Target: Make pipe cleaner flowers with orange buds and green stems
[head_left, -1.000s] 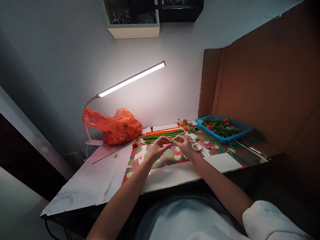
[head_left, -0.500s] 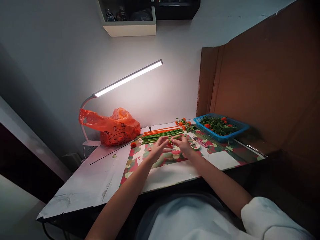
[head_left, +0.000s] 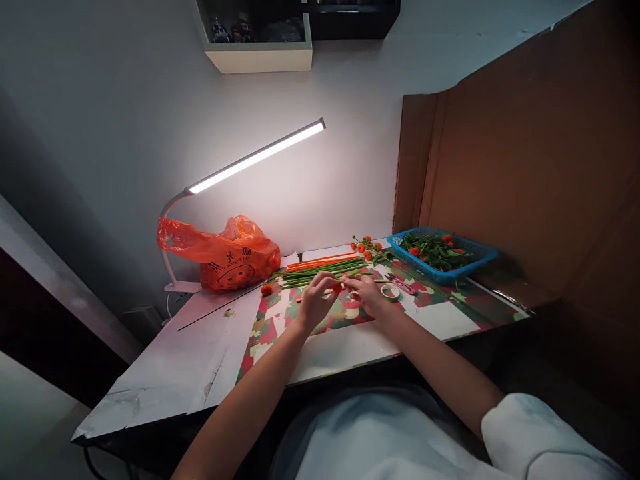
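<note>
Orange-red pompom flower (head_left: 337, 288) sits in the air between the person's two hands, above the middle of the near part of the surface (head_left: 185, 367). The right hand's (head_left: 364, 293) grip is pinched together, thumb against finger, at the flower's slender green part. The left hand (head_left: 317, 300) comes in from the other side with fingers bent around the bloom, its tips just beside those of the right; whether that grip is clamped or merely touching, I cannot tell. Just beyond the fingers lies a bundle of long, straight green stems (head_left: 320, 270), with thin orange-red sticks (head_left: 325, 259) behind it. Close to the right hand are a white ring-shaped roll of tape (head_left: 391, 292) and pink-handled scissors (head_left: 407, 287). A loose orange-red flower head (head_left: 267, 290) rests at the left end of the stems, near a thin black rod (head_left: 220, 308). All this is around a red, green and cream camouflage-patterned sheet (head_left: 256, 339). Farther back, a cluster of small orange flowers (head_left: 367, 249) lies beside a blue plastic basket (head_left: 447, 277) holding leafy green stalks and orange blooms. At the back left, a red plastic bag (head_left: 240, 260) stands near a lit, slim white desk lamp (head_left: 257, 157), and a brown cardboard panel (head_left: 515, 160) rises on the right.
</note>
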The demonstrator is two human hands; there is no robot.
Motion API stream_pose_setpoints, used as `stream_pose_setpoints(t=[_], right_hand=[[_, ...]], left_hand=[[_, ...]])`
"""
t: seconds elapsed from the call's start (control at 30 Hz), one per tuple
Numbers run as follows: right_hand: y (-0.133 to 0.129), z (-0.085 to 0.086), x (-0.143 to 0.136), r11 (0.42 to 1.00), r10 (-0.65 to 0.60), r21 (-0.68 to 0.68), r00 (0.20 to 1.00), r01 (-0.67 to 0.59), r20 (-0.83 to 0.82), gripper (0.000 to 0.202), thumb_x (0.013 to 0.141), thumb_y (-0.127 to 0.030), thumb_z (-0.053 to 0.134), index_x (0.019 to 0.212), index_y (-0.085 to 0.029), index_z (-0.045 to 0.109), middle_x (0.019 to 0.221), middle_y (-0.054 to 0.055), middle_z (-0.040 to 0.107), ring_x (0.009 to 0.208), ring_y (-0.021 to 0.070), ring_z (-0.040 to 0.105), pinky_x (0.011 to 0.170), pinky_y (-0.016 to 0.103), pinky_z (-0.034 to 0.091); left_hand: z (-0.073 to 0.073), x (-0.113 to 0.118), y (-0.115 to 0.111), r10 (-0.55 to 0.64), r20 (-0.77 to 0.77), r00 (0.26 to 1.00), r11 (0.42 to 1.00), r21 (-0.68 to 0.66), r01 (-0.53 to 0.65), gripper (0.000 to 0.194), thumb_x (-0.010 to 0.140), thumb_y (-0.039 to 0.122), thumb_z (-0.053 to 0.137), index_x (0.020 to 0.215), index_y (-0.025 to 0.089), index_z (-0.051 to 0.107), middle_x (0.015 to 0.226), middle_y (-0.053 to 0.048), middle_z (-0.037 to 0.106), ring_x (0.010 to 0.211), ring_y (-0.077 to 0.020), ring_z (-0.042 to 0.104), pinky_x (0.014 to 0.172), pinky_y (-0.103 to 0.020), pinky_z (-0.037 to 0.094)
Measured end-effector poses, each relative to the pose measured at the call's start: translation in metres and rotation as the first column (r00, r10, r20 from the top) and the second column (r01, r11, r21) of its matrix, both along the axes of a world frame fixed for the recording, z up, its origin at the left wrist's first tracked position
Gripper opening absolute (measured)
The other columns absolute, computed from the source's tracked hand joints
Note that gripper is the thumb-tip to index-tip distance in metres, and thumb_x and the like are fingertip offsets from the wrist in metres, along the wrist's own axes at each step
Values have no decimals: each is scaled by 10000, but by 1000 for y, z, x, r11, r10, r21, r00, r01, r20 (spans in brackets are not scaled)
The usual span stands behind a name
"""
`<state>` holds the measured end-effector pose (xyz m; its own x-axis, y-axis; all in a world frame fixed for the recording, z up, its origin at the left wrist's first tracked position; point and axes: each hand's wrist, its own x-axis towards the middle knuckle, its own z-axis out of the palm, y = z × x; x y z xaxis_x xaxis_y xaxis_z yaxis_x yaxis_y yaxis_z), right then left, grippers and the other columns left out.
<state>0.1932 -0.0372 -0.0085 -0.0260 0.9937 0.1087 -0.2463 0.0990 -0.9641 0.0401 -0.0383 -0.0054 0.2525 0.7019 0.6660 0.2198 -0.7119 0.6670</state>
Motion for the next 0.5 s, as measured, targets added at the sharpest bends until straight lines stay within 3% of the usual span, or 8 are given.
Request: stream_pose_setpoints(t=[0.17, 0.33, 0.4, 0.47, 0.5], right_hand=[[0, -2, -2, 999, -46, 31, 998, 45, 32, 367, 557, -451, 748, 571, -191, 490, 596, -2, 526, 566, 113, 465, 501, 255, 330], [3, -3, -4, 996, 1, -90, 999, -4, -34, 386, 532, -420, 752, 535, -191, 442, 556, -32, 447, 529, 88, 405, 453, 231, 294], [3, -2, -4, 991, 14, -131, 998, -21, -57, 372, 531, -416, 746, 523, -187, 452, 555, -34, 431, 524, 84, 390, 443, 227, 282], [2, 0, -5, 996, 7, -93, 999, -11, -47, 351, 528, -411, 748, 525, -185, 479, 556, -33, 445, 524, 86, 395, 455, 235, 297], [1, 1, -5, 999, 4, -38, 999, -5, -32, 334, 529, -408, 751, 537, -184, 504, 564, -30, 466, 531, 89, 409, 474, 241, 319]], left_hand=[[-1, -5, 5, 24, -133, 991, 997, 72, -14, 53, 771, 212, 627, 752, 252, 657, 929, -66, 607, 934, -208, 564, 894, -351, 444], [-5, -6, 8, -9, -198, 980, 999, 30, 16, 82, 802, 229, 594, 764, 253, 663, 959, -75, 613, 992, -216, 547, 921, -352, 432], [-5, -5, 7, -61, -136, 989, 998, -38, 57, 16, 771, 250, 639, 776, 243, 652, 970, -70, 604, 989, -209, 547, 901, -345, 453], [-5, -4, 7, -156, 17, 988, 970, -185, 156, 152, 736, 302, 686, 863, 234, 640, 1018, -60, 587, 942, -187, 566, 847, -335, 491], [-4, -4, 7, -208, 116, 971, 930, -284, 233, 233, 736, 348, 686, 929, 230, 628, 1053, -57, 578, 903, -172, 580, 813, -333, 510]])
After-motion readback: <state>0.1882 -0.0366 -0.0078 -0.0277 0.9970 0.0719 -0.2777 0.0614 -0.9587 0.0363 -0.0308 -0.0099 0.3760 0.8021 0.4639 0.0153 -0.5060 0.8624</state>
